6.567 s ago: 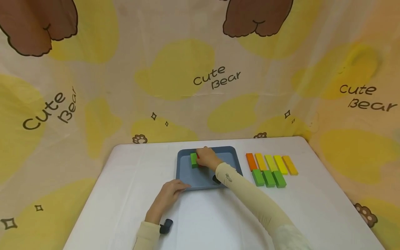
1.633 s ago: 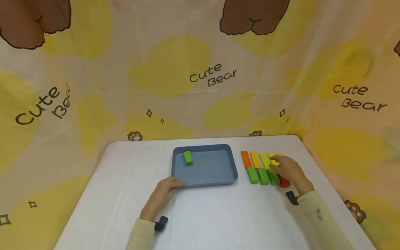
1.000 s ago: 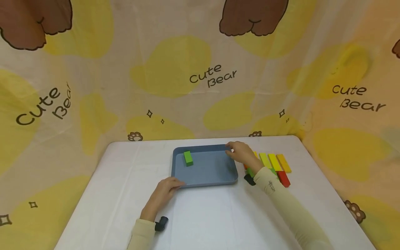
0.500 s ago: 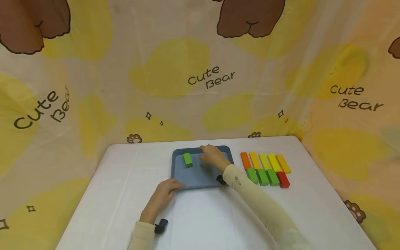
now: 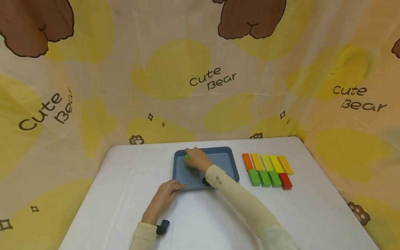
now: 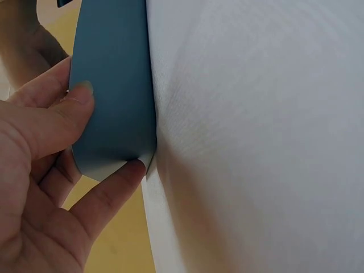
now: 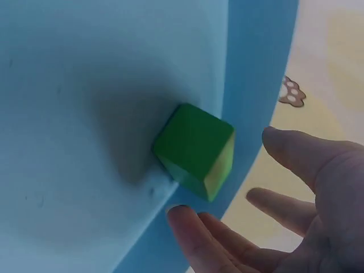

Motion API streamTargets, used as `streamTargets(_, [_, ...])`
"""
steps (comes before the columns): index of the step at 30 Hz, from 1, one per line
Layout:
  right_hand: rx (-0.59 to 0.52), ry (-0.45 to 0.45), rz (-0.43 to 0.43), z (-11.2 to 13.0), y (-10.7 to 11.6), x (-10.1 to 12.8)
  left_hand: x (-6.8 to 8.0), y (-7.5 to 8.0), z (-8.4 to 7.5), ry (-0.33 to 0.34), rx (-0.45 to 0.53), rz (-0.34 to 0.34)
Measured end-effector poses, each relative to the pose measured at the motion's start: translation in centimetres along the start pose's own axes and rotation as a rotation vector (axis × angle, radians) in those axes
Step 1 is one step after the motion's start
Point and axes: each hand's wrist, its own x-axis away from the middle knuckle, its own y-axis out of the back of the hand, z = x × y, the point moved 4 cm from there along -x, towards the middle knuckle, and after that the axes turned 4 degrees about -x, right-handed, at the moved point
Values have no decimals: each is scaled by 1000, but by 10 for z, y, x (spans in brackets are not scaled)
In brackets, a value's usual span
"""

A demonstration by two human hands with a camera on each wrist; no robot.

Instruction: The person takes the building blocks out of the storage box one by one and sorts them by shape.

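A blue-grey tray (image 5: 223, 161) lies on the white table. My left hand (image 5: 164, 198) holds its near left corner; in the left wrist view the thumb (image 6: 79, 108) presses the tray's outer wall (image 6: 116, 74) and other fingers reach round the rim and corner. Inside the tray, near its left end, stands a green block (image 7: 196, 142). My right hand (image 5: 199, 160) hovers above it, mostly covering it in the head view. From the right wrist, its fingers appear spread beside the block, with a gap between fingertips and block.
Right of the tray lies a back row of flat orange and yellow blocks (image 5: 266, 163). In front of them sit several green blocks (image 5: 264, 178) and one red block (image 5: 285, 181). A patterned cloth (image 5: 175, 69) hangs behind the table.
The red block went from the tray area to the right end of the front row. My right hand then came back left, over the green block in the tray. The left hand stayed at the corner.
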Motion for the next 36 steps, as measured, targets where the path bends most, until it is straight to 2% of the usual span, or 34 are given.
streamTargets(7, [14, -10, -9, 0, -7, 0, 0, -1, -2, 0, 2, 20])
streamTargets(13, [69, 30, -25, -2, -9, -5, 0, 0, -2, -13, -1, 4])
streamTargets(25, [79, 57, -24, -2, -11, -7, 1, -1, 1, -3, -9, 9])
streamTargets(36, [63, 25, -37, -7, -10, -12, -1, -1, 2, -65, -6, -23])
